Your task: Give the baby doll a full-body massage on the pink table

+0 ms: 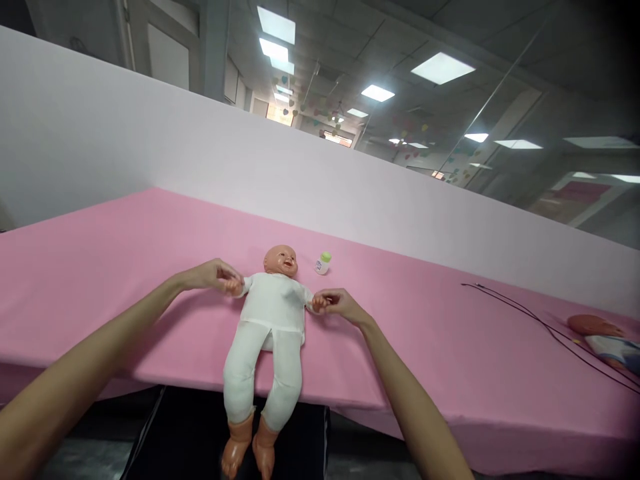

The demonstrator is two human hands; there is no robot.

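A baby doll [274, 303] with a white cloth body lies on its back on the pink table cover [395, 313], its lower legs hanging past the front edge. My left hand [213, 275] has its fingers closed round the doll's hand at the left of the picture. On the other side, my right hand [340, 305] pinches the doll's other hand. Both doll arms are spread slightly outward. Beside the doll's head stands a small clear bottle [323, 265] with a green cap.
Dark thin cables [530, 312] run over the cover at the right, near a second doll [595, 327] at the far right edge. A low white partition [300, 180] rises behind the table, with glass above it.
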